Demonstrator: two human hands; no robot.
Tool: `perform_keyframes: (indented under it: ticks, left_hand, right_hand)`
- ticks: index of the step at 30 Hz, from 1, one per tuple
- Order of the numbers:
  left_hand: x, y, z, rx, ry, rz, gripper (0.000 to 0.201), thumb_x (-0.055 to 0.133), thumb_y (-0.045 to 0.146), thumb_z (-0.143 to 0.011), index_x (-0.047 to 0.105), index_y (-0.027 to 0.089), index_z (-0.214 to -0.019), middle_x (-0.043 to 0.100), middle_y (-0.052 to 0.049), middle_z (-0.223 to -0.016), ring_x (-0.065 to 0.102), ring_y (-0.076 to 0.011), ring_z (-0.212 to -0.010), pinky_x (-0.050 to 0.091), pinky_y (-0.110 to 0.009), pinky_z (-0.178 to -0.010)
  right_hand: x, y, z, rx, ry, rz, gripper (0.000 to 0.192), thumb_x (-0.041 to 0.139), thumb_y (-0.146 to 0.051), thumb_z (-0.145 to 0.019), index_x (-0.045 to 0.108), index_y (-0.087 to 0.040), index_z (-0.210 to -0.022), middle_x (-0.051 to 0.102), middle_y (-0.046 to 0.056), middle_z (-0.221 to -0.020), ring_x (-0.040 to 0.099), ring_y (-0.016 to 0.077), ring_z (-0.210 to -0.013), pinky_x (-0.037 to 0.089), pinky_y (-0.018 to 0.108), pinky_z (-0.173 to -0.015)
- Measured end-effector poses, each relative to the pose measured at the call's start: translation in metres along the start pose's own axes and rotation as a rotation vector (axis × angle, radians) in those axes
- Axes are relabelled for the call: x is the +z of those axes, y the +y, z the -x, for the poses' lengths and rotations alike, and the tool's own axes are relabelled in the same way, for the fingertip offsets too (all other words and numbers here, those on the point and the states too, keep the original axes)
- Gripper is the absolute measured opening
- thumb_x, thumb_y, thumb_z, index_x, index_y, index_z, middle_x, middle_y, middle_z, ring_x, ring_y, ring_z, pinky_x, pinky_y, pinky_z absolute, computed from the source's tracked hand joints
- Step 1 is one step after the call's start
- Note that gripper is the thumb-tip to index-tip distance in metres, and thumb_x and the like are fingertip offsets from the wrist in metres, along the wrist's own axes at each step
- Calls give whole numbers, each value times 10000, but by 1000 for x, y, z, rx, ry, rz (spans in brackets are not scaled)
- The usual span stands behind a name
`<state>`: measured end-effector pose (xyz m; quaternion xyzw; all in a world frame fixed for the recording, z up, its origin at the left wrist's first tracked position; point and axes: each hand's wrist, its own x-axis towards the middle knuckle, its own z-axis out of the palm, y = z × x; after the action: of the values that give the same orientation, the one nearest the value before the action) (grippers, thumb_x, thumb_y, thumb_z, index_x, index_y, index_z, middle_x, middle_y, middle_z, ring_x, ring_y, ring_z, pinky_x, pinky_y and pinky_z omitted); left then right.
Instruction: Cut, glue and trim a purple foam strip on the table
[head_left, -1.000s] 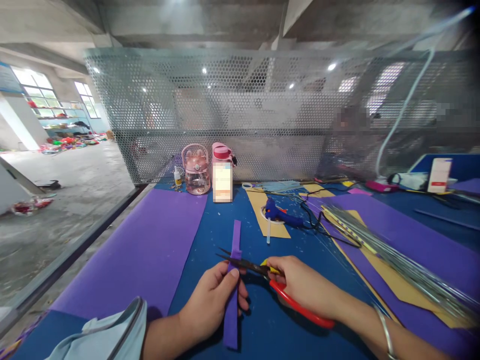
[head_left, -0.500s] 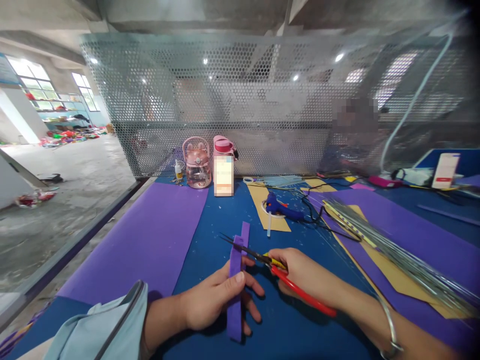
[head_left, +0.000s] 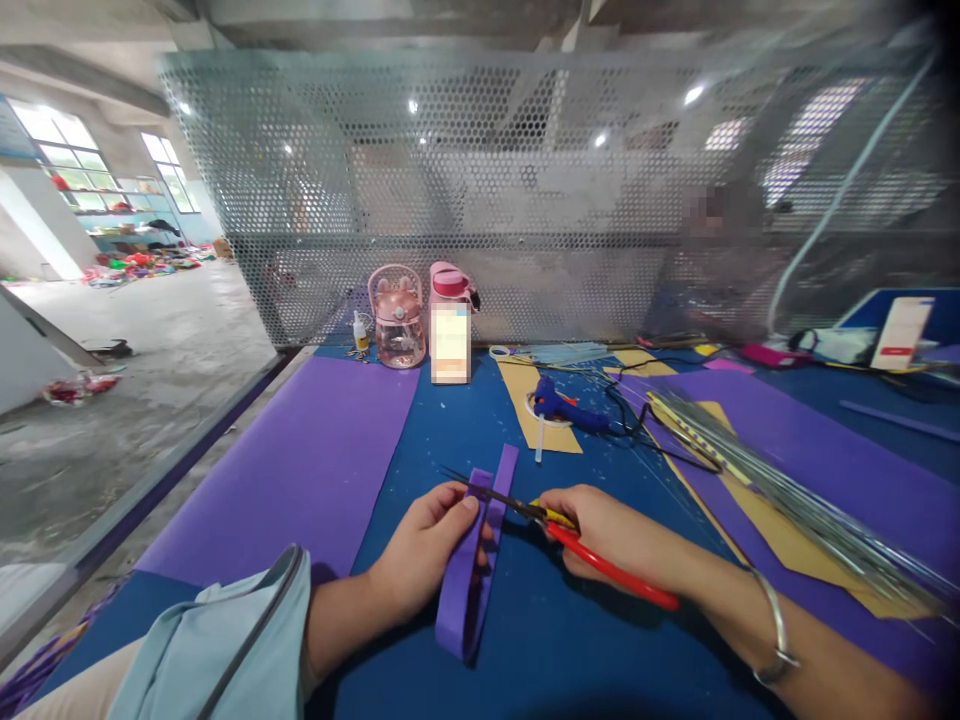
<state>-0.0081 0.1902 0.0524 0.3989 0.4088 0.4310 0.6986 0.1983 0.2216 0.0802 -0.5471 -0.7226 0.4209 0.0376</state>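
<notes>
A folded purple foam strip (head_left: 459, 592) is pinched between the thumb and fingers of my left hand (head_left: 424, 550). Its loop hangs down toward me, and one end sticks up past the fingers at the right. My right hand (head_left: 600, 535) is closed round the red and yellow handles of a pair of scissors (head_left: 611, 572). The dark blades point left and lie across the strip's upper part, just above my left thumb. Whether the blades are cutting into the strip cannot be made out.
Behind the hands lies a blue glue gun (head_left: 566, 408) with its black cord. Purple sheets (head_left: 292, 450) cover the table's left and right. A wire bundle (head_left: 795, 510) lies at right. A pink bottle (head_left: 400, 330) and a phone (head_left: 451, 345) stand before the perforated metal screen (head_left: 487, 200).
My left fingers have closed in and slid up the strip toward the blades. The strip now hangs as an open loop, its free end shifted right. The scissors have barely moved.
</notes>
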Motion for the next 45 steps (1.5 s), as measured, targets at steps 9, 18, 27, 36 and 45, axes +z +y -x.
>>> perform_keyframes:
  ticks: [9, 18, 27, 36, 45]
  left_hand:
    - [-4, -3, 1, 85, 15, -184, 399, 587, 530, -776, 576, 147, -665, 570, 5, -554, 499, -94, -462, 398, -217, -478]
    - [-9, -4, -1, 174, 54, -347, 340, 511, 433, -843, 590, 148, -675, 571, -9, -574, 509, -113, -491, 388, -220, -486]
    - [-8, -7, 0, 216, 53, -388, 341, 482, 433, -864, 584, 138, -728, 569, 0, -599, 507, -95, -503, 391, -203, -488]
    - [-7, -4, 0, 228, -22, -308, 364, 476, 499, -856, 531, 154, -751, 520, 27, -571, 450, -80, -482, 378, -202, -493]
    - [-7, -3, 3, 311, 35, -385, 335, 445, 427, -896, 569, 146, -760, 532, 20, -584, 428, -88, -527, 361, -210, -555]
  right_hand:
    - [1, -6, 6, -144, 63, 137, 241, 622, -401, -719, 528, -180, -744, 494, -34, -653, 382, 102, -565, 315, 203, -502]
    - [1, -8, 8, -203, 87, 228, 502, 740, -553, -598, 540, -185, -874, 550, 5, -812, 459, 144, -658, 375, 234, -583]
    - [-1, -9, 8, -256, 89, 260, 553, 752, -565, -580, 537, -178, -911, 554, 36, -895, 488, 176, -741, 424, 275, -669]
    - [-8, -1, 7, -282, -22, 10, 559, 675, -636, -627, 539, -162, -890, 508, 2, -775, 391, 125, -638, 368, 234, -559]
    - [-10, -4, 10, -272, -111, -32, 622, 623, -695, -628, 519, -148, -905, 497, 26, -836, 381, 146, -690, 363, 248, -590]
